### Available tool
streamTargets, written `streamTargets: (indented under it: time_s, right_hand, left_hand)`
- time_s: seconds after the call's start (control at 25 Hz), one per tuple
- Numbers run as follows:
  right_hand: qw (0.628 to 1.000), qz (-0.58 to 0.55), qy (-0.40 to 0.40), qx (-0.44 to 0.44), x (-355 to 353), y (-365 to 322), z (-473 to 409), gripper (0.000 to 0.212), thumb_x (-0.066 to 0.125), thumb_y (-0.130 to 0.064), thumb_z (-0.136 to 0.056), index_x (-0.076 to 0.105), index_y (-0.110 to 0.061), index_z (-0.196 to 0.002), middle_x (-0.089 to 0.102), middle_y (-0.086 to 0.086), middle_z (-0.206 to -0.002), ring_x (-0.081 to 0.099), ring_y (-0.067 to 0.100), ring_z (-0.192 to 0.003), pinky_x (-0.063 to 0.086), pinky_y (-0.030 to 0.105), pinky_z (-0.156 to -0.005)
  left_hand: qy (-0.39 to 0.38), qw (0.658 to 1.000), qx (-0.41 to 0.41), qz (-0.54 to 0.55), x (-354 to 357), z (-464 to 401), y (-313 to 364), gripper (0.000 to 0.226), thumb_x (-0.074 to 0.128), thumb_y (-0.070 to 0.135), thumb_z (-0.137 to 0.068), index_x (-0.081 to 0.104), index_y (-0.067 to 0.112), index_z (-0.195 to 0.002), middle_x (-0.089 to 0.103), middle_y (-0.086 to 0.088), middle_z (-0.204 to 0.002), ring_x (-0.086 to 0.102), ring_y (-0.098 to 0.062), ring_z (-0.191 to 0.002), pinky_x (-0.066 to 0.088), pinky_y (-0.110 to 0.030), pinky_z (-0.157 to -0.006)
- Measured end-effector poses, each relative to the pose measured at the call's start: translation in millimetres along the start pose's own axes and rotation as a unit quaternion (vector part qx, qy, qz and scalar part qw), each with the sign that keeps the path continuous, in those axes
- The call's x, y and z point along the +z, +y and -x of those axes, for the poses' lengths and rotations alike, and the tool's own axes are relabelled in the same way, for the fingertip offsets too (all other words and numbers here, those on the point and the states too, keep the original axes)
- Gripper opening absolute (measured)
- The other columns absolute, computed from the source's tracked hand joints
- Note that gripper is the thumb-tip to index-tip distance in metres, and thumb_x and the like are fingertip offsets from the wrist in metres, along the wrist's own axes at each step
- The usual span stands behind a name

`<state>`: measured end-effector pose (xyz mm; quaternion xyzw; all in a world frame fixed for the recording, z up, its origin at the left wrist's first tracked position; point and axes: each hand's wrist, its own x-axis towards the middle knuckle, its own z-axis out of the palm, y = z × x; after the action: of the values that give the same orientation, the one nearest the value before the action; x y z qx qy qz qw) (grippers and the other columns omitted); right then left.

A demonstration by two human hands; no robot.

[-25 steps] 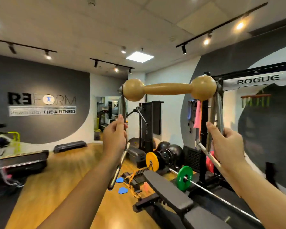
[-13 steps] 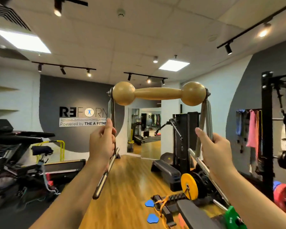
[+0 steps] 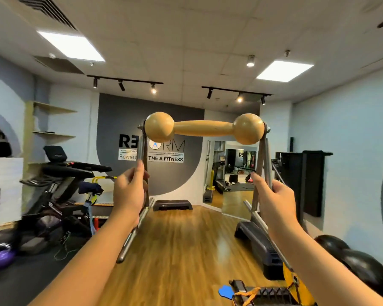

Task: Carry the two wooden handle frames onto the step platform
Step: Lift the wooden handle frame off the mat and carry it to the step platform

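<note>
I hold one wooden handle frame [image 3: 203, 128] up at chest height: a tan wooden bar with two round knobs on metal legs. My left hand [image 3: 129, 194] grips its left metal leg, and my right hand [image 3: 272, 198] grips its right leg. A dark step platform [image 3: 172, 204] lies on the floor far ahead by the grey wall. Another dark step platform [image 3: 258, 245] lies closer, at the right, partly behind my right arm. No second wooden frame is in view.
A treadmill and exercise bike [image 3: 62, 191] crowd the left side, with a purple kettlebell [image 3: 0, 255] on the floor. Black balls [image 3: 352, 259], a yellow weight plate [image 3: 296, 286] and blue pads [image 3: 226, 291] lie low right. Wooden floor [image 3: 181, 250] runs ahead.
My view has swung left, away from the rack and bench, toward the logo wall. The frame stays held in both hands at the same height.
</note>
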<state>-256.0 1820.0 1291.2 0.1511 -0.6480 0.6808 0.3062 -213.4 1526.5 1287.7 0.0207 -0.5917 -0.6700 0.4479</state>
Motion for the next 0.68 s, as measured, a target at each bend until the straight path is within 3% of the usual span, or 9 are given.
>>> streamTargets:
  time_s: [0.16,0.28,0.44,0.68]
  right_hand:
    - [0.999,-0.022,-0.032,-0.003,28,73,-107,0.044,0.071,-0.043,-0.095,0.054,-0.015,-0.066,0.042,-0.007,-0.049,0.04,0.009,-0.047,0.036,0.026,-0.048]
    - [0.999,-0.026,-0.035,0.01,62,131,-177,0.042,0.071,-0.043,-0.094,0.059,-0.013,-0.069,0.047,-0.009,-0.049,0.046,0.011,-0.05,0.041,0.029,-0.052]
    - [0.998,-0.043,-0.053,0.015,118,216,-246,0.045,0.072,-0.045,-0.094,0.055,-0.012,-0.067,0.042,-0.008,-0.047,0.04,0.005,-0.042,0.038,0.025,-0.047]
    - [0.998,-0.035,-0.042,0.037,225,338,-356,0.04,0.073,-0.043,-0.094,0.065,-0.009,-0.073,0.044,-0.011,-0.049,0.04,0.01,-0.05,0.039,0.029,-0.053]
  left_hand:
    - [0.023,1.0,0.015,0.0,60,-61,-54,0.051,0.052,0.061,-0.1,0.058,0.017,-0.074,0.038,0.004,-0.052,0.03,-0.011,-0.041,0.022,-0.024,-0.043]
    - [0.041,0.999,0.021,-0.015,91,-117,-102,0.052,0.052,0.062,-0.1,0.057,0.018,-0.074,0.037,0.004,-0.052,0.028,-0.013,-0.043,0.02,-0.026,-0.048]
    - [0.038,0.999,0.015,-0.011,121,-193,-184,0.05,0.052,0.061,-0.1,0.057,0.017,-0.077,0.036,0.004,-0.051,0.028,-0.011,-0.041,0.02,-0.022,-0.04]
    - [0.021,0.999,0.006,-0.029,159,-345,-296,0.049,0.052,0.057,-0.101,0.057,0.014,-0.079,0.037,0.004,-0.05,0.029,-0.009,-0.039,0.022,-0.021,-0.037]
